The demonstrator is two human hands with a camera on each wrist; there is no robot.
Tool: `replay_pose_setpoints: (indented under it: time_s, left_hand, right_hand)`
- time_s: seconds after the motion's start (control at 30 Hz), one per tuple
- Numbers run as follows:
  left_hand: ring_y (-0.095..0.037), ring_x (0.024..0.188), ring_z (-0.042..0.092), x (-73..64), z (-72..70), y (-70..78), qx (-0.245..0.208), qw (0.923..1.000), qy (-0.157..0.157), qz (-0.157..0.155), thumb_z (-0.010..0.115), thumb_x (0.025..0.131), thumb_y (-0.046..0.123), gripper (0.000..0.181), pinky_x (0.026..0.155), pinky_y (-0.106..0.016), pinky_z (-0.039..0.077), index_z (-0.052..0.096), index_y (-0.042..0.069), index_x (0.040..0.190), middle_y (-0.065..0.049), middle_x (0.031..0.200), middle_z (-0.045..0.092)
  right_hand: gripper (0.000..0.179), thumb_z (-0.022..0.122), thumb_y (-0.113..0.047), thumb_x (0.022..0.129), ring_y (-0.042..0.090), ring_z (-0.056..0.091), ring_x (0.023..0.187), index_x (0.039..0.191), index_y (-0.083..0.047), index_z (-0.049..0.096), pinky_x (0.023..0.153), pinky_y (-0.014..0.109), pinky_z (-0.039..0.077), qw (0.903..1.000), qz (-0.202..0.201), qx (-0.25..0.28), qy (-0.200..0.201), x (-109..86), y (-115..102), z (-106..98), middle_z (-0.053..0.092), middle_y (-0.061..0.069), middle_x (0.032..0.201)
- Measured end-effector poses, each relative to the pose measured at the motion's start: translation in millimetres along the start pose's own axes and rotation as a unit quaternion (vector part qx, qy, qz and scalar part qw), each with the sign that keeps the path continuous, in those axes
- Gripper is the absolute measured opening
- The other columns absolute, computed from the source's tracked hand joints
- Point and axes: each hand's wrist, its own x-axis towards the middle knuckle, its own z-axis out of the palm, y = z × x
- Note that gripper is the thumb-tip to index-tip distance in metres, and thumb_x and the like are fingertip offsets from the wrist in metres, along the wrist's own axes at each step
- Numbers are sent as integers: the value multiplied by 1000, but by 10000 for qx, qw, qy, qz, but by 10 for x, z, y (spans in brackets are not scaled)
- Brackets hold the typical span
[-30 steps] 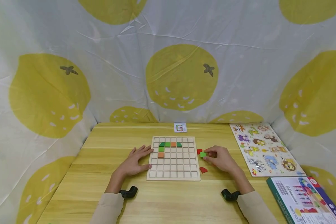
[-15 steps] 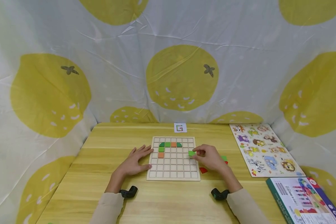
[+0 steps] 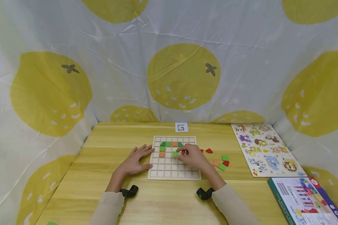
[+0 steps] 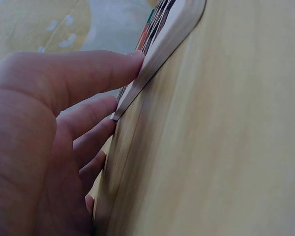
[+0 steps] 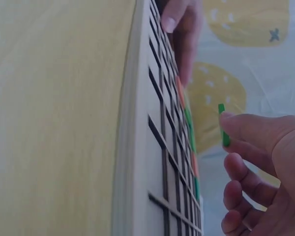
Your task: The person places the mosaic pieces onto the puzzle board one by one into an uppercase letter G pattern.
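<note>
In the head view a wooden grid board [image 3: 169, 175] lies on the table. My right hand [image 3: 193, 157] pinches a green square tile [image 3: 175, 154] between thumb and finger over the board's middle; the right wrist view shows that tile [image 5: 225, 136] edge-on, apart from the grid. Along the upper rows sit a green tile [image 3: 168, 143], an orange tile [image 3: 174, 144] and dark green rounded pieces [image 3: 163, 144]. Below the left corner piece are another green tile [image 3: 162, 149] and an orange one [image 3: 161, 154]. My left hand [image 3: 133, 162], fingers spread, touches the board's left edge.
Right of the board lie several loose pieces, among them a red quarter-round [image 3: 209, 151], a green square [image 3: 224, 158] and an orange square [image 3: 216, 163]. A pattern card [image 3: 181, 127] is behind the board. An animal puzzle [image 3: 267, 150] and a box [image 3: 304, 200] occupy the right side.
My right hand has carried the green tile leftward from beside the board to over its middle, uncovering loose pieces on the right. My left hand stays in place.
</note>
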Motion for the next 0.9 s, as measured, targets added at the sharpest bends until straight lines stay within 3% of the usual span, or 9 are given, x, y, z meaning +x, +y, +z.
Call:
replay_pose_setpoints:
  time_s: [0.3,0.9]
  left_hand:
    - [-36,159,21,-4,11,-13,-18,10000,16,-45,72,93,41,73,127,-64,4,46,19,157,-5,168,35]
    - [-36,159,20,16,8,-25,-9,10000,-27,-28,71,94,43,72,127,-64,3,46,20,157,-5,168,35]
  right_hand:
    - [23,81,-25,90,10,54,73,111,-15,80,65,24,48,9996,-178,-125,-163,106,-79,296,63,-9,81]
    - [25,82,-32,88,10,54,75,110,-21,80,63,26,45,9987,257,-390,-199,191,-226,558,62,-10,80]
